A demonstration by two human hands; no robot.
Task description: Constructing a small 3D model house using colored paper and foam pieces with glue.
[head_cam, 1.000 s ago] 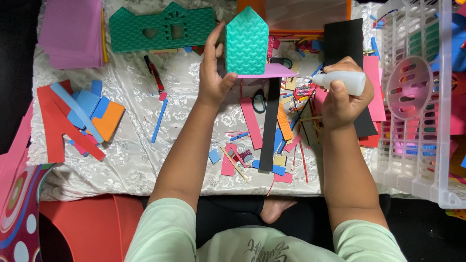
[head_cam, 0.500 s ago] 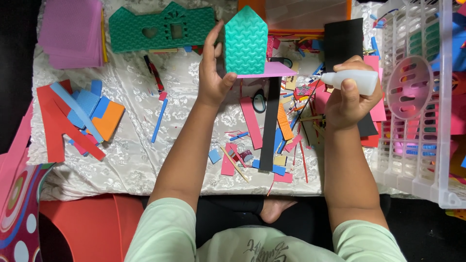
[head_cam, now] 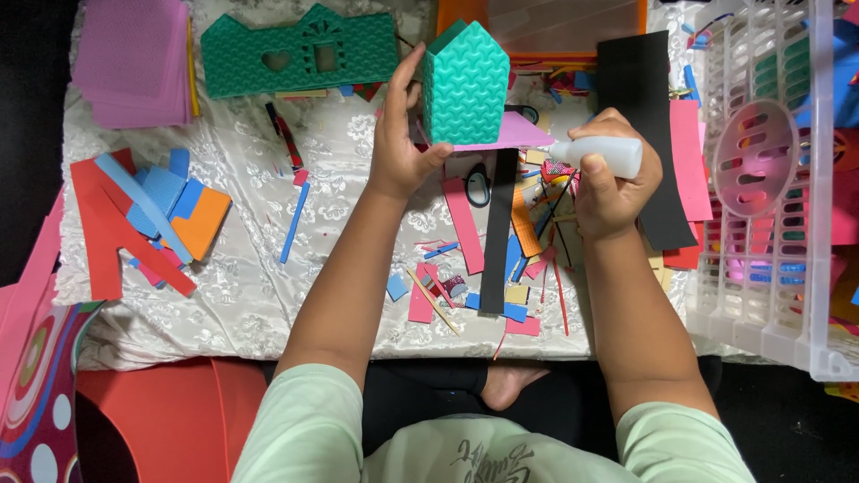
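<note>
Now the left hand (head_cam: pixel 398 148) holds a small teal foam house (head_cam: pixel 465 85) upright above the table (head_cam: pixel 340 206), with the thumb at its lower edge and the fingers along its left wall. A pink foam sheet (head_cam: pixel 514 132) is joined to the bottom of the house and sticks out to the right. The right hand (head_cam: pixel 613 179) is closed around a white glue bottle (head_cam: pixel 604 154), which lies almost flat in the fist; its tip points left and is very near the pink sheet, but I cannot tell if it touches. Under both hands the table is covered with a white patterned cloth and many foam scraps (head_cam: pixel 492 259) in pink, blue, black and orange. A teal foam wall (head_cam: pixel 300 49) with a heart hole and a window lies flat at the far side. A pile of red, blue and orange pieces (head_cam: pixel 143 215) lies well to the left. A white plastic basket (head_cam: pixel 769 197) stands on the right, just beside a black sheet (head_cam: pixel 640 98).
</note>
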